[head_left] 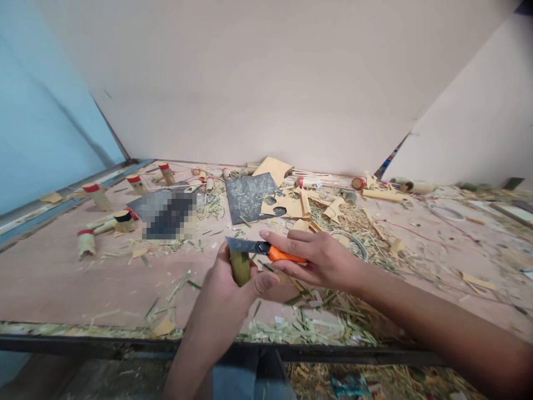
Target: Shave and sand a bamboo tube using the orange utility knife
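My left hand (227,291) is wrapped round a short green bamboo tube (240,268), held upright over the front of the table. In my right hand (320,256) is an orange utility knife (285,255), gripped by its handle. The knife's blade (240,245) points left and lies across the top end of the tube. My right index finger stretches along the knife's upper side. The lower part of the tube is hidden behind my left fingers and thumb.
Bamboo shavings (300,331) litter the wooden table (54,289). Red-topped bamboo tubes (97,196) stand at the left. A dark square plate (245,194) and cut yellow sheet pieces (291,206) lie ahead. A wire coil (356,241) rests beyond my right hand. A pale wall (266,83) rises behind.
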`<action>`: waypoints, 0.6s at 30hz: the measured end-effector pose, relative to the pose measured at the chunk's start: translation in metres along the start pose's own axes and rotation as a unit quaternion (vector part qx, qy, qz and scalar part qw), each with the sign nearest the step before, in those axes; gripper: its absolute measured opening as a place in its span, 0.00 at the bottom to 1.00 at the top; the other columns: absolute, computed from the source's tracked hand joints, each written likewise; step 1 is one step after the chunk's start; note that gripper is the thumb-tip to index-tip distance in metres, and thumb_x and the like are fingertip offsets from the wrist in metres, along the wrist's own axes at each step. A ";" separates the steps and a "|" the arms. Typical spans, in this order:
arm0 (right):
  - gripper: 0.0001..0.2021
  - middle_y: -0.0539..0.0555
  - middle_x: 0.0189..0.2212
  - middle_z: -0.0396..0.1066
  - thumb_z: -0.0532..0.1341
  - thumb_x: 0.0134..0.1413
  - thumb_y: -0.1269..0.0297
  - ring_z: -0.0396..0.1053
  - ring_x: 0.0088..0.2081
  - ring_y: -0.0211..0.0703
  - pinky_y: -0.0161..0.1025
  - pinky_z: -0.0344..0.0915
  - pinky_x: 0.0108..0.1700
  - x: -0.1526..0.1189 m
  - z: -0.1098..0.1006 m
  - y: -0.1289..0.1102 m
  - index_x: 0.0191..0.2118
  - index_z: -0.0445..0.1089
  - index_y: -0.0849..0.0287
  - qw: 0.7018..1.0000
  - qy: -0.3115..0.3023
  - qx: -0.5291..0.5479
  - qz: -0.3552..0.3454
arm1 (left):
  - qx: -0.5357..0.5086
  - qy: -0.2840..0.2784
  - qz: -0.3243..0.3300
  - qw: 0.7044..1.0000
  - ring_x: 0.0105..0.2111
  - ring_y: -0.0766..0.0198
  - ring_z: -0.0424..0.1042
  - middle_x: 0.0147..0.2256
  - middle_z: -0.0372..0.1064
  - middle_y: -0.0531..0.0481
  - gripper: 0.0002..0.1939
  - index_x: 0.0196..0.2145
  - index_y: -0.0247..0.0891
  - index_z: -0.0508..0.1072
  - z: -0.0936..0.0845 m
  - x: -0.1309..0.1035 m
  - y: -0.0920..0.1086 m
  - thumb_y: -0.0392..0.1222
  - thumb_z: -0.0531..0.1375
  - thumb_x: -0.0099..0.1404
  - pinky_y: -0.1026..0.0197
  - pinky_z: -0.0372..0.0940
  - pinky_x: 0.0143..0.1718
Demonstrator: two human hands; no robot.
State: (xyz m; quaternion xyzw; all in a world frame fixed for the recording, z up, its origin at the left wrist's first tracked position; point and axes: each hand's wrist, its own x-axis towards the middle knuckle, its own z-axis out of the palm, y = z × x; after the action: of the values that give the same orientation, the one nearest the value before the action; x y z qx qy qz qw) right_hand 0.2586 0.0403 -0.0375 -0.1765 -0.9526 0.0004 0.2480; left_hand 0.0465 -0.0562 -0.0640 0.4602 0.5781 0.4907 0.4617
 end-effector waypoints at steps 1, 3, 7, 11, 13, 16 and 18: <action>0.26 0.50 0.31 0.68 0.54 0.74 0.52 0.64 0.27 0.36 0.33 0.60 0.28 0.000 0.001 -0.001 0.71 0.59 0.56 1.000 -0.006 0.010 -0.010 | 0.008 -0.009 0.001 1.000 0.29 0.60 0.72 0.31 0.73 0.55 0.22 0.44 0.42 0.69 -0.001 0.000 0.000 0.49 0.73 0.58 0.62 0.65 0.31; 0.26 0.49 0.30 0.68 0.53 0.75 0.52 0.64 0.26 0.36 0.32 0.59 0.27 0.000 0.003 -0.004 0.71 0.60 0.57 0.999 -0.022 0.027 -0.030 | 0.022 -0.016 0.011 1.000 0.32 0.58 0.74 0.33 0.75 0.53 0.20 0.44 0.42 0.69 -0.002 0.000 0.002 0.48 0.71 0.60 0.62 0.66 0.33; 0.26 0.48 0.28 0.67 0.51 0.75 0.52 0.65 0.25 0.35 0.32 0.59 0.26 -0.001 0.007 -0.008 0.71 0.60 0.57 0.998 -0.040 0.020 -0.038 | 0.026 -0.014 0.018 0.999 0.36 0.55 0.76 0.37 0.79 0.51 0.20 0.46 0.43 0.71 -0.002 -0.001 0.007 0.47 0.71 0.60 0.61 0.68 0.35; 0.25 0.48 0.28 0.70 0.50 0.76 0.50 0.66 0.25 0.34 0.32 0.56 0.25 -0.002 0.008 -0.014 0.70 0.62 0.54 0.998 -0.034 -0.042 -0.029 | 0.070 -0.008 0.017 0.997 0.36 0.53 0.77 0.39 0.80 0.49 0.18 0.45 0.43 0.75 0.000 0.001 0.010 0.52 0.70 0.60 0.60 0.66 0.34; 0.26 0.50 0.30 0.72 0.48 0.76 0.49 0.67 0.25 0.35 0.33 0.56 0.24 0.000 0.008 -0.017 0.70 0.62 0.54 0.997 -0.032 -0.068 -0.001 | 0.115 0.039 -0.002 0.993 0.35 0.50 0.76 0.37 0.79 0.48 0.19 0.42 0.43 0.76 0.002 0.002 0.012 0.57 0.69 0.60 0.59 0.63 0.32; 0.27 0.54 0.32 0.74 0.49 0.76 0.49 0.69 0.25 0.38 0.35 0.59 0.26 0.007 0.007 -0.014 0.71 0.61 0.58 0.985 0.000 -0.099 0.141 | 0.171 0.114 -0.007 0.979 0.30 0.53 0.70 0.30 0.75 0.50 0.22 0.35 0.44 0.74 0.007 0.002 0.015 0.66 0.63 0.63 0.60 0.58 0.30; 0.27 0.56 0.33 0.75 0.50 0.75 0.51 0.70 0.27 0.42 0.37 0.61 0.28 0.009 0.006 -0.004 0.70 0.62 0.61 0.967 0.026 -0.116 0.226 | 0.172 0.123 0.013 0.977 0.27 0.56 0.67 0.27 0.71 0.52 0.23 0.31 0.44 0.70 0.011 0.000 0.017 0.67 0.60 0.66 0.61 0.56 0.28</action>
State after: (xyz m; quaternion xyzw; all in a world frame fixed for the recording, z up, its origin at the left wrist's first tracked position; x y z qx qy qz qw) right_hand 0.2468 0.0406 -0.0382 -0.4148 -0.8746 -0.0583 0.2443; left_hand 0.0583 -0.0533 -0.0484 0.4761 0.7005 0.4429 0.2942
